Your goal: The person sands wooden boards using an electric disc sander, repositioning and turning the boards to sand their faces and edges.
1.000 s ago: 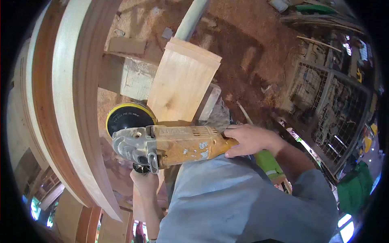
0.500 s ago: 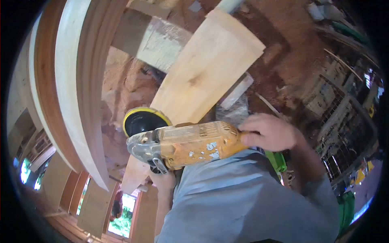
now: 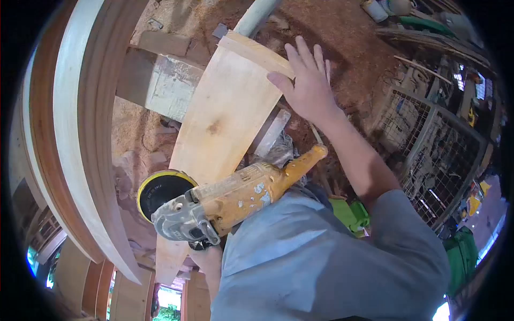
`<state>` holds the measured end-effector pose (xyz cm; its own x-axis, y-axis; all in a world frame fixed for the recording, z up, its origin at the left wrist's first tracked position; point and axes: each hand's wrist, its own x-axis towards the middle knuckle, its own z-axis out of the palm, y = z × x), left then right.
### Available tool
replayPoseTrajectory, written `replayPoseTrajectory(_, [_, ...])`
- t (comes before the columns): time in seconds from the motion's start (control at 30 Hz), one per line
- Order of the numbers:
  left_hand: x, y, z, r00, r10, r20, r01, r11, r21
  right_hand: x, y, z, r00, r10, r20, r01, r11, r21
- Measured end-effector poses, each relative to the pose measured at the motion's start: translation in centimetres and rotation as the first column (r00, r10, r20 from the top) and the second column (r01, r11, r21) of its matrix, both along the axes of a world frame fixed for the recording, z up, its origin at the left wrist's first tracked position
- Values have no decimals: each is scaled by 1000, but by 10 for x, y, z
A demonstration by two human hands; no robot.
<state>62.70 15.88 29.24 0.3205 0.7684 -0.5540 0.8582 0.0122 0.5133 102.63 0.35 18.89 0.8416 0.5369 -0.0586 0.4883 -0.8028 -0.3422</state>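
Note:
A worn yellow angle grinder [image 3: 241,198] with a round, yellow-rimmed black pad [image 3: 163,195] lies across my lap, its pad end by the board. My left hand [image 3: 206,258] is closed at the side handle under the grinder's head; most of its fingers are hidden. My right hand [image 3: 310,85] is off the grinder, fingers spread, at the far right corner of a pale wooden board [image 3: 225,101]. Whether the palm touches the wood, I cannot tell. The board has a dark knot near its middle and runs beneath the grinder.
Tall curved wooden pieces [image 3: 80,107] stand on the left. A paint-marked block [image 3: 174,88] and a pale pipe [image 3: 257,18] lie by the board's far part. On the right are a wire mesh frame [image 3: 428,144] and a green object [image 3: 350,214]. Sawdust covers the ground.
My right hand has let go of the grinder's rear handle and moved forward to the board's far corner, opening. The grinder now sits slightly lower left in view, its rear handle angled up.

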Motion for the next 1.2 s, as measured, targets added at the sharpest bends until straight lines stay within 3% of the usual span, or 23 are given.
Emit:
replayPoseTrajectory(0.13, [12, -4, 9, 999, 22, -38, -23, 999, -31, 3, -3, -4, 980, -146, -138, 170, 969, 178])
replayPoseTrajectory(0.33, [11, -5, 3, 994, 14, 110, -16, 1000, 26, 9, 3, -13, 959, -218, -183, 268, 906, 326])
replayPoseTrajectory(0.53, [5, 1, 2, 995, -83, 58, 81, 996, 30, 31, 45, -3, 983, -157, -99, 169, 976, 136])
replayPoseTrajectory(0.63, [10, 1, 4, 992, -117, 56, 114, 992, 54, 40, 66, 2, 977, -117, -178, 147, 975, 165])
replayPoseTrajectory(0.77, [-4, 5, -5, 987, -159, -6, 158, 980, 121, 42, 74, 12, 980, -121, -158, 145, 978, 152])
replayPoseTrajectory(0.97, [9, 12, 4, 980, -199, -9, 198, 973, 114, 17, 27, 15, 977, -147, -154, 161, 984, 82])
replayPoseTrajectory(1.07, [9, 13, 6, 979, -202, -3, 201, 976, 80, 12, 4, 14, 954, -259, -150, 282, 945, 164])
replayPoseTrajectory(1.17, [9, 18, 6, 982, -189, 6, 189, 982, 29, -4, -18, 14, 966, -170, -193, 210, 954, 214])
replayPoseTrajectory(1.2, [9, 18, 6, 984, -174, 30, 173, 985, 21, -9, -25, 14, 946, -266, -184, 303, 928, 216])
